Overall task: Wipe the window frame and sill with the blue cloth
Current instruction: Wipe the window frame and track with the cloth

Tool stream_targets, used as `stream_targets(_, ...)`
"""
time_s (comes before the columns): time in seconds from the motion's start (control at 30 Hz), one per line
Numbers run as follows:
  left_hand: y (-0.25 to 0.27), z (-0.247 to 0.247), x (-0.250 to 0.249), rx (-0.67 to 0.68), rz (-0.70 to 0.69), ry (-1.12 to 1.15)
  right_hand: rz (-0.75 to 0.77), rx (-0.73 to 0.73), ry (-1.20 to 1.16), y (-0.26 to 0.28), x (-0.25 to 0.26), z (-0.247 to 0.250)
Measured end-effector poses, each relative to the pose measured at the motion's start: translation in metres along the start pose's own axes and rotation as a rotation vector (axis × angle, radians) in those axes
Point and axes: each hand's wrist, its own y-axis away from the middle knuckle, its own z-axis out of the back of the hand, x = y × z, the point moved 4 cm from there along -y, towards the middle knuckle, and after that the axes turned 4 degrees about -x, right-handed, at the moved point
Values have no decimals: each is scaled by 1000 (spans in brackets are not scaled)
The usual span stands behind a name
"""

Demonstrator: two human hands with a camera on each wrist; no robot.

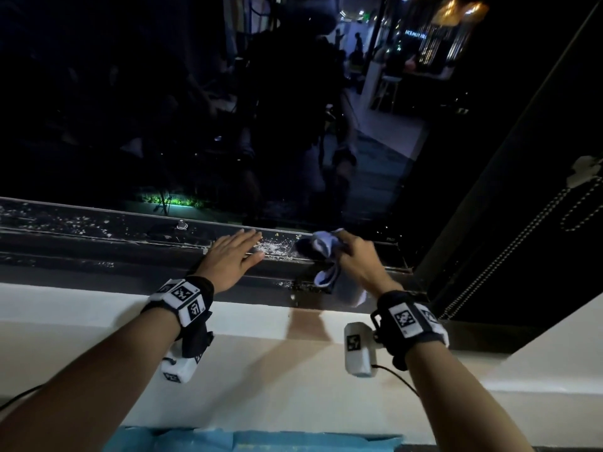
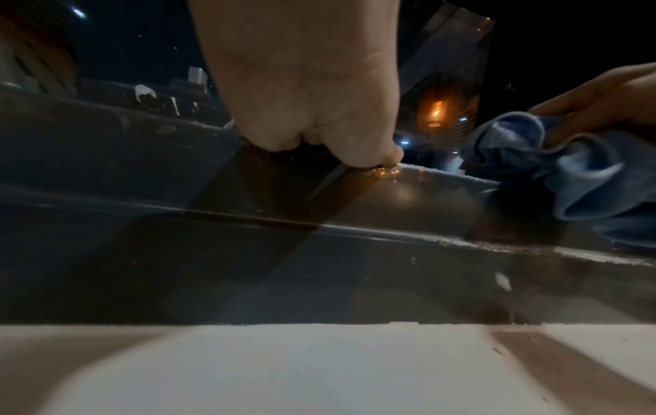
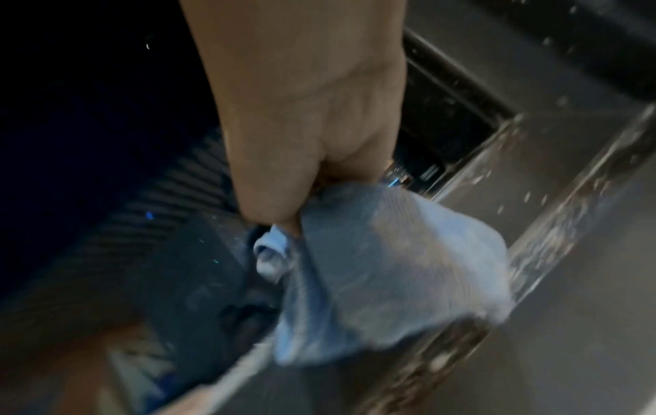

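Note:
The dark window frame (image 1: 137,246) runs across the head view below the black glass, speckled with pale crumbs and dust. My left hand (image 1: 233,256) lies flat on its track, fingers straight, beside a patch of white debris (image 1: 272,247). My right hand (image 1: 354,256) grips the bunched blue cloth (image 1: 321,256) near the frame's right corner, with a loose end hanging over the front lip. The cloth (image 3: 358,269) fills the right wrist view, blurred. In the left wrist view the cloth (image 2: 568,174) sits right of my left hand (image 2: 312,112). The white sill (image 1: 98,308) lies below the frame.
A small metal stud (image 1: 182,225) stands on the track left of my hands. A dark blind with a bead chain (image 1: 509,252) hangs at the right, close to my right wrist. Blue sheeting (image 1: 248,440) lies along the bottom edge. The glass reflects a dim room.

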Motion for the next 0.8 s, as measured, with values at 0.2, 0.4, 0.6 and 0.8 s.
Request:
stream_targets(0.2,1,1,-2,-17,-3,-11,-226,32,338,-20,-20,-38)
stream_targets(0.4,1,4,-3,-32,-8,46,-8,20,182,-9,23,-59)
stream_targets(0.6,1,36,-58,-263,-120,328,-40,-253,-252,0,30,-11)
stream_targets(0.8,-12,48,-98,-195,-51,852,16,-198,-479,-6,68,-13)
